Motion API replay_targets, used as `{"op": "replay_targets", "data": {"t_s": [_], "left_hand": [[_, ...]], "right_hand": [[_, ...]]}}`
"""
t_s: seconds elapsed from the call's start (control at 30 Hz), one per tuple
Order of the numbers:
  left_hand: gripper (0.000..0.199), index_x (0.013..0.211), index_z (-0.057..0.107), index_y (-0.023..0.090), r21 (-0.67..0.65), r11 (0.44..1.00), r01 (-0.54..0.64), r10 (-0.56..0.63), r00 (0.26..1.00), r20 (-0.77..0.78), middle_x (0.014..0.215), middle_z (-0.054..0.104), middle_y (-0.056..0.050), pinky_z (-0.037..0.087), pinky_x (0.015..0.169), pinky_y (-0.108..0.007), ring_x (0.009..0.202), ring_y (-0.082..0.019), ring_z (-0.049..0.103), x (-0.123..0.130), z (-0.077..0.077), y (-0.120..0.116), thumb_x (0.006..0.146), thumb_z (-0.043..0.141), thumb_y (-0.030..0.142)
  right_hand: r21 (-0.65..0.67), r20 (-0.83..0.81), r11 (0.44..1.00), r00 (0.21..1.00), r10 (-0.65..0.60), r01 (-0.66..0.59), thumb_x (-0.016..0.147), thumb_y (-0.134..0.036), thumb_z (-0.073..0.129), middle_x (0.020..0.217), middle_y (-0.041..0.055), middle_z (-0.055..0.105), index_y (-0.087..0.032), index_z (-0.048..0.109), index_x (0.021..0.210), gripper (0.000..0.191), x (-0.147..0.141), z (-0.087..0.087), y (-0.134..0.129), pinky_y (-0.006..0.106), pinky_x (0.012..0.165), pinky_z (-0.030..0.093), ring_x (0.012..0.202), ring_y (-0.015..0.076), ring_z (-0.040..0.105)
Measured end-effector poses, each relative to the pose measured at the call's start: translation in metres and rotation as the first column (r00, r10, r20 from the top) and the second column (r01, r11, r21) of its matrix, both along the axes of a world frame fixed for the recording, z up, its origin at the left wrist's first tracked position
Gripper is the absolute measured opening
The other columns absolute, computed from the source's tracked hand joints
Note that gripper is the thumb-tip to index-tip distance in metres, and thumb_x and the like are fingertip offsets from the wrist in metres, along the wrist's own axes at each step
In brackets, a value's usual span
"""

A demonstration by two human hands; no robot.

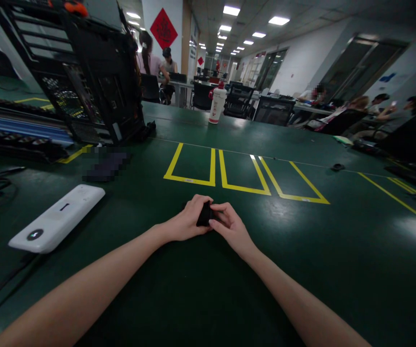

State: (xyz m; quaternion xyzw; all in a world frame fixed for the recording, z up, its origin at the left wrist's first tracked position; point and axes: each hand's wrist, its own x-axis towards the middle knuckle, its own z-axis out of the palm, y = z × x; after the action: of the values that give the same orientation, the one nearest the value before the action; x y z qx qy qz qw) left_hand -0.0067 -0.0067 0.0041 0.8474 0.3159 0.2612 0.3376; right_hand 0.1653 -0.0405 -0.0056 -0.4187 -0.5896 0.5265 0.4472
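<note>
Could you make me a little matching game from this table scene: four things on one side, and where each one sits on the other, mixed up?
Things:
1. small black object
2. white flat device
3. white bottle
4. black open-frame case

Places:
A. standing upright at the far side of the green table, beyond the yellow tape boxes
B. lying flat at the near left
C. held between the left hand and the right hand
D. standing tall at the far left

Pairs: 1-C, 2-B, 3-A, 4-D
</note>
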Motion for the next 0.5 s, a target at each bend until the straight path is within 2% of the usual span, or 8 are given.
{"op": "replay_targets", "data": {"t_s": [0.13, 0.33, 0.5], "left_hand": [[0.057, 0.118, 0.029, 0.025, -0.006, 1.000, -0.005, 0.005, 1.000, -0.006, 0.117, 0.035, -0.008, 0.044, 0.085, -0.043, 0.102, -0.023, 0.045, 0.0003, 0.0004, 0.0006, 0.070, 0.062, 0.025], [0.056, 0.117, 0.030, 0.026, -0.026, 1.000, -0.004, 0.003, 1.000, -0.005, 0.118, 0.035, -0.007, 0.044, 0.084, -0.043, 0.101, -0.023, 0.045, 0.0000, 0.0021, -0.0008, 0.071, 0.061, 0.024], [0.056, 0.117, 0.030, 0.027, -0.015, 1.000, -0.011, 0.011, 1.000, -0.003, 0.118, 0.036, -0.007, 0.041, 0.087, -0.046, 0.103, -0.024, 0.045, -0.0003, 0.0037, -0.0013, 0.070, 0.061, 0.024]], "right_hand": [[0.027, -0.021, 0.999, 0.999, -0.046, 0.047, 0.074, -0.024, 0.056, 0.101, 0.0002, 0.052, -0.022, 0.053, 0.087, 0.013, -0.0019, -0.0001, 0.0018, 0.032, 0.087, 0.046, 0.098, 0.0158, 0.055], [-0.005, 0.074, 0.999, 0.996, -0.053, 0.053, 0.077, -0.024, 0.053, 0.107, 0.0014, 0.052, -0.024, 0.049, 0.102, 0.025, -0.0023, 0.0030, 0.0004, 0.035, 0.091, 0.043, 0.104, 0.0167, 0.052], [0.006, 0.039, 1.000, 0.999, -0.024, 0.024, 0.075, -0.023, 0.055, 0.105, 0.0005, 0.052, -0.024, 0.051, 0.095, 0.021, -0.0004, 0.0028, -0.0002, 0.033, 0.089, 0.045, 0.102, 0.0162, 0.053]]}}
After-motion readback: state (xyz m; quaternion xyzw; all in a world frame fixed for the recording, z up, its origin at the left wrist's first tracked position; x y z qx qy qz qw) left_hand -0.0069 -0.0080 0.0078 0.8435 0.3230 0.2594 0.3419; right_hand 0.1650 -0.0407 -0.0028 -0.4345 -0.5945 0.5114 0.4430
